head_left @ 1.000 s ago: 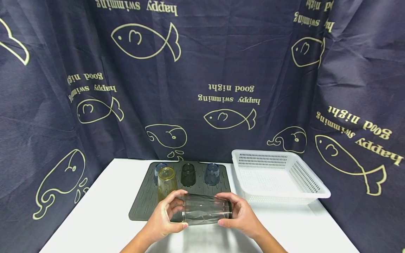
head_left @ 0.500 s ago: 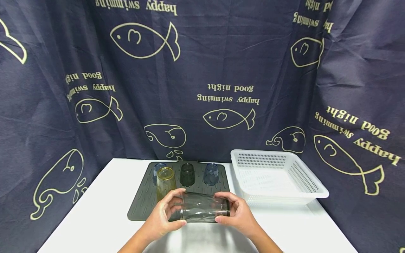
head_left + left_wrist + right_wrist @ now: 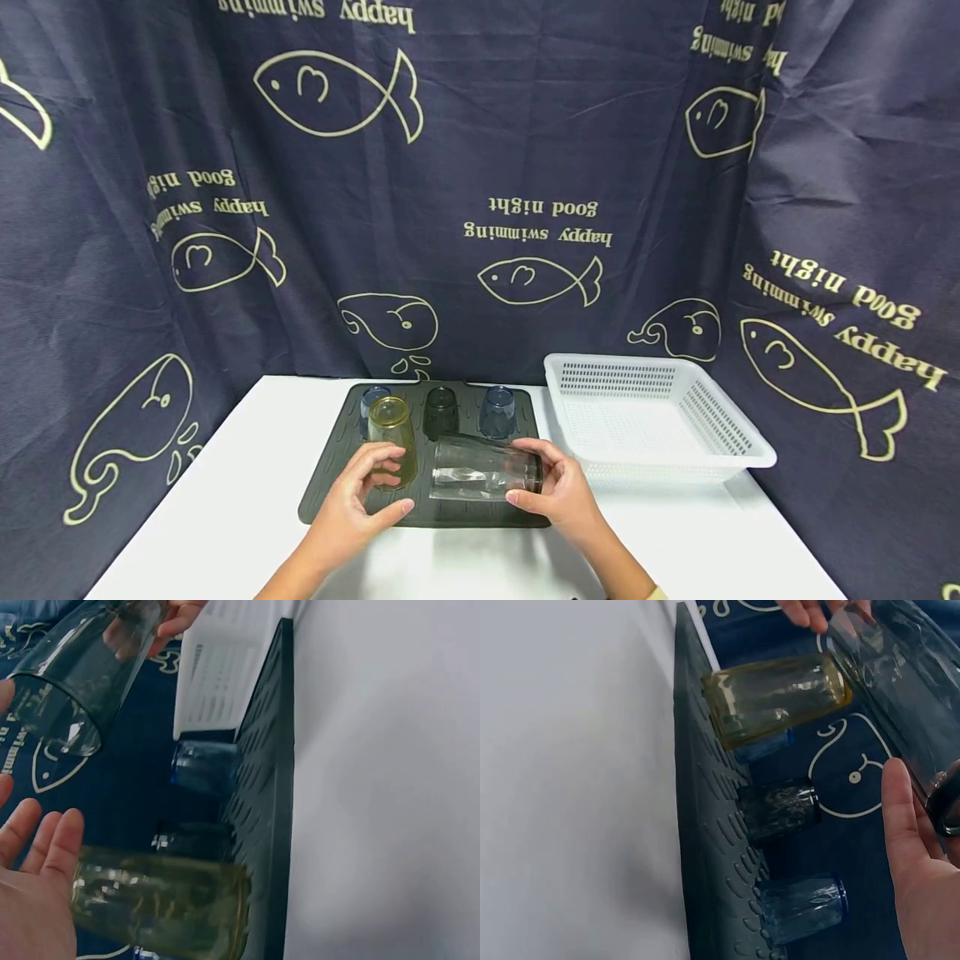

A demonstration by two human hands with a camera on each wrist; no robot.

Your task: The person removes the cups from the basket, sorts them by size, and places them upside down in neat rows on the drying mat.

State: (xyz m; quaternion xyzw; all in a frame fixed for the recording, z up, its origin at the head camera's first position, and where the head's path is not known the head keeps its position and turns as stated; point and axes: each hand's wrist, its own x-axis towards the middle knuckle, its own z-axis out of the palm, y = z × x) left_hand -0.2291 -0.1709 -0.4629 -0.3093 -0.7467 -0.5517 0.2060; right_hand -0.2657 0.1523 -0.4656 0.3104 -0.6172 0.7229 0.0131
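Note:
My right hand (image 3: pixel 562 492) grips a tall clear grey drinking glass (image 3: pixel 480 471) around its thick base end. It lies sideways in the air above the front of a dark grey ribbed drying mat (image 3: pixel 330 483), mouth toward the left. Apart from the glass's rim, my left hand (image 3: pixel 341 512) holds nothing, fingers and thumb spread. Just beyond its fingers a tall amber glass (image 3: pixel 392 429) stands on the mat, narrower end up. Behind stand a small blue glass (image 3: pixel 367 408), a small dark glass (image 3: pixel 441 412) and another small blue glass (image 3: pixel 497 412). Glass and fingers partly cover the mat.
A white perforated plastic basket (image 3: pixel 660 458) stands on the white table (image 3: pixel 247 467), right of the mat. A dark blue curtain (image 3: pixel 450 167) with fish drawings surrounds the table at the back and sides.
My left hand has let go of the glass's mouth end and drawn back left. The right hand still holds the glass, now slightly raised and farther over the mat.

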